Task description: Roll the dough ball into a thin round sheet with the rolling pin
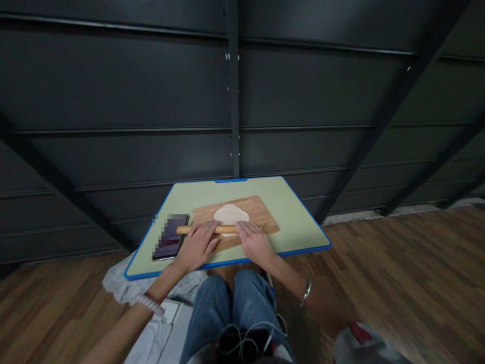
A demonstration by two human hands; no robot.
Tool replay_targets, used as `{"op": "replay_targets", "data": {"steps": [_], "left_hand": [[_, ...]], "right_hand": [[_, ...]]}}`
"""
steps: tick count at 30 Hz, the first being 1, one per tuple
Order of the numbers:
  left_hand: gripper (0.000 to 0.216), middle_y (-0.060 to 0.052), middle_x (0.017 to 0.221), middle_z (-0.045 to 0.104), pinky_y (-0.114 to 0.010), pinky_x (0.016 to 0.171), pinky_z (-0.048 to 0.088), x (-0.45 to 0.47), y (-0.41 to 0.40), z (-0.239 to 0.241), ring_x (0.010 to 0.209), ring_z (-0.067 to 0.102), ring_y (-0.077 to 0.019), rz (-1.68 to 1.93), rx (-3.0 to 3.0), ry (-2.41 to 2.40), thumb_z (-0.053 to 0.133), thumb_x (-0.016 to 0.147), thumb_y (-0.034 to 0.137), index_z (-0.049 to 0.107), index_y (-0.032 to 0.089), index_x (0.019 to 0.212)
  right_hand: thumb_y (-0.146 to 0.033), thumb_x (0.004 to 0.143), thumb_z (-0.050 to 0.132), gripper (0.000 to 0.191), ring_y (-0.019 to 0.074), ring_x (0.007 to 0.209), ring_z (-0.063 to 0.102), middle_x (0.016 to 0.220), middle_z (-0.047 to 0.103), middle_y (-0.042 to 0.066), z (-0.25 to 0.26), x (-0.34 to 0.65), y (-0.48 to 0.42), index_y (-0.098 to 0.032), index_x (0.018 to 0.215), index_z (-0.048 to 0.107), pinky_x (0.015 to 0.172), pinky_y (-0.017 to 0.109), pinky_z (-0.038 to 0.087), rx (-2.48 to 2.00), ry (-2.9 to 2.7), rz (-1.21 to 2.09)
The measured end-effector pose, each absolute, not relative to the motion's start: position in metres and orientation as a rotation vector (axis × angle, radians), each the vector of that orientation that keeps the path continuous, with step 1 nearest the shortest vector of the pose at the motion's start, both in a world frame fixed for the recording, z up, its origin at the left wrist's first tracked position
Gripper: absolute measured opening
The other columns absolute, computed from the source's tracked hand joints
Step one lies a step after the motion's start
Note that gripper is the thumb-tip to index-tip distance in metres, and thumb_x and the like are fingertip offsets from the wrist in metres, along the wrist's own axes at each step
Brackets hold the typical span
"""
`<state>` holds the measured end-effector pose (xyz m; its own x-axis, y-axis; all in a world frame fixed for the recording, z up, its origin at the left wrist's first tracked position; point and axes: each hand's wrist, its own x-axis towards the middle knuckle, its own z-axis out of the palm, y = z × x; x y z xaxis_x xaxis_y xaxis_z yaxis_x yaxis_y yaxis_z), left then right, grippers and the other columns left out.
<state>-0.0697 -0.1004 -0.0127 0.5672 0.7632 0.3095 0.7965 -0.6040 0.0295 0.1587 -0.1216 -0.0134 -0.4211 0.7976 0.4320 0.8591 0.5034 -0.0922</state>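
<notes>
A wooden rolling pin (pixel 227 229) lies crosswise over a flat, pale sheet of dough (pixel 232 212) on a wooden cutting board (pixel 261 211). My left hand (pixel 197 246) rests on the left part of the pin, fingers stretched forward over it and thumb apart. On its right part lies my right hand (pixel 256 243), fingers straight and pointing forward and to the left. Both palms face down, and neither hand is wrapped round the pin. The near edge of the dough shows a little below the pin, between my hands.
The board lies on a light green folding table (pixel 299 222) with a blue rim. Left of the board is a dark-screened tablet or phone (pixel 172 237), partly pixelated. A dark panelled metal wall (pixel 170 91) stands behind the table. White cables (pixel 242 344) lie across my lap.
</notes>
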Motion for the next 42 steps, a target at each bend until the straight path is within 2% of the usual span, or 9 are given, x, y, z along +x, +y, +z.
{"op": "replay_targets", "data": {"steps": [5,9,14,19,25,34,37,40,42], "left_hand": [[0.057,-0.013,0.146,0.038,-0.043,0.112,0.024,-0.077,-0.098,-0.015,0.136,0.032,-0.0209,-0.399,-2.726,-1.22,0.027,0.096,0.042,0.026,0.013,0.145],[0.06,-0.013,0.146,0.038,-0.042,0.113,0.023,-0.072,-0.083,-0.012,0.137,0.031,-0.021,-0.349,-2.751,-1.243,0.025,0.095,0.046,0.029,0.011,0.144],[0.063,-0.017,0.144,0.041,-0.046,0.111,0.023,-0.05,-0.053,-0.011,0.134,0.035,-0.0251,-0.313,-2.726,-1.367,0.023,0.094,0.049,0.034,0.008,0.141],[0.059,-0.014,0.148,0.035,-0.046,0.112,0.016,-0.037,-0.028,-0.007,0.138,0.027,-0.0218,-0.183,-2.831,-1.327,0.014,0.096,0.042,0.029,0.01,0.143],[0.06,-0.01,0.153,0.024,-0.044,0.114,0.008,-0.025,-0.01,0.004,0.142,0.017,-0.0195,-0.038,-2.979,-1.312,0.007,0.096,0.042,0.023,0.012,0.146],[0.053,-0.007,0.148,0.037,-0.049,0.115,0.004,0.017,0.022,0.001,0.141,0.018,-0.0203,-0.104,-2.918,-1.214,0.015,0.096,0.038,0.042,0.017,0.137],[0.052,-0.011,0.141,0.046,-0.05,0.113,0.012,0.028,0.033,0.002,0.136,0.028,-0.0237,-0.11,-2.927,-1.194,0.017,0.096,0.042,0.049,0.015,0.127],[0.05,-0.014,0.118,0.058,-0.046,0.103,0.03,0.04,0.044,0.007,0.116,0.048,-0.0246,-0.121,-2.927,-1.199,0.019,0.096,0.045,0.053,0.012,0.112],[0.045,-0.012,0.107,0.059,-0.043,0.095,0.037,0.047,0.05,0.01,0.105,0.052,-0.0231,-0.139,-2.942,-1.172,0.02,0.096,0.044,0.053,0.014,0.103]], "right_hand": [[-0.024,0.093,0.039,0.048,0.0274,0.13,0.041,0.138,0.045,0.023,-0.024,0.141,-0.146,0.0,0.135,0.043,0.109,0.044,0.034,-1.477,-2.248,-0.247],[-0.035,0.093,0.042,0.057,0.0307,0.132,0.037,0.142,0.04,0.024,-0.026,0.128,-0.156,0.001,0.137,0.04,0.11,0.046,0.032,-1.565,-2.203,-0.217],[-0.046,0.091,0.044,0.068,0.0298,0.136,0.031,0.146,0.033,0.021,-0.025,0.128,-0.16,0.001,0.14,0.036,0.112,0.044,0.03,-1.544,-2.231,-0.183],[-0.049,0.09,0.044,0.072,0.0272,0.139,0.024,0.149,0.028,0.019,-0.022,0.132,-0.16,-0.001,0.142,0.032,0.114,0.042,0.027,-1.536,-2.238,-0.146],[-0.049,0.09,0.045,0.069,0.0294,0.137,0.029,0.147,0.033,0.019,-0.019,0.144,-0.14,-0.003,0.141,0.035,0.111,0.044,0.03,-1.616,-2.214,-0.08],[-0.038,0.092,0.045,0.053,0.0264,0.13,0.041,0.137,0.048,0.018,-0.009,0.175,-0.101,-0.007,0.135,0.043,0.108,0.041,0.034,-1.697,-2.171,-0.002],[-0.039,0.093,0.043,0.051,0.0248,0.128,0.044,0.136,0.051,0.015,-0.006,0.188,-0.085,-0.011,0.135,0.045,0.107,0.041,0.035,-1.667,-2.202,0.02],[-0.044,0.091,0.046,0.055,0.0251,0.13,0.042,0.138,0.049,0.014,-0.005,0.2,-0.068,-0.012,0.135,0.045,0.109,0.042,0.033,-1.61,-2.273,0.006],[-0.048,0.09,0.046,0.058,0.0256,0.132,0.039,0.139,0.047,0.014,-0.005,0.207,-0.058,-0.013,0.136,0.044,0.11,0.043,0.031,-1.593,-2.313,-0.009]]}}
